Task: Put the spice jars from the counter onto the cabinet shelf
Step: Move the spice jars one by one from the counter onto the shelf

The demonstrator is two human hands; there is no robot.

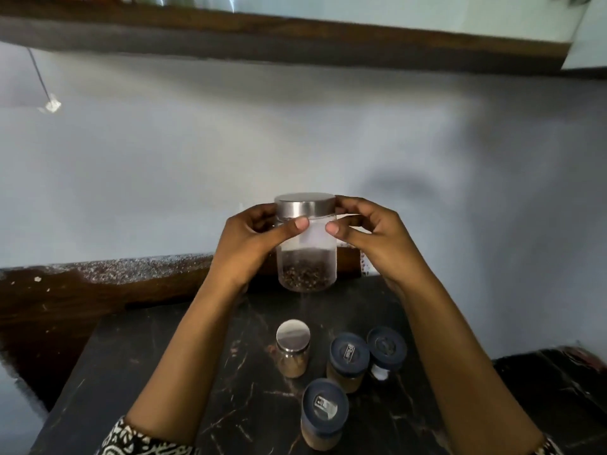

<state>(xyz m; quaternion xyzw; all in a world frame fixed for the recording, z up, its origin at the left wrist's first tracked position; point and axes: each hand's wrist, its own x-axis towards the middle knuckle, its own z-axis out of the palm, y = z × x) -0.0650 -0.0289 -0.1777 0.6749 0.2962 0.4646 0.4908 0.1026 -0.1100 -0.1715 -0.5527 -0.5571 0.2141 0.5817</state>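
A clear spice jar (308,267) with a steel lid and dark seeds in its lower third is held up in the air above the counter. My left hand (249,244) grips its left side and my right hand (371,234) grips its right side, thumbs on the front. Below on the dark marble counter (170,372) stand a small steel-lidded jar (293,348) and three jars with dark blue lids (348,361) (386,351) (324,413). The wooden cabinet shelf (295,44) runs across the top of the view.
A pale wall (197,159) fills the space between counter and shelf. A brown wooden ledge (82,290) lies at the counter's back left. A thin rod with a shiny tip (49,103) hangs at upper left. Blurred items stand on the shelf.
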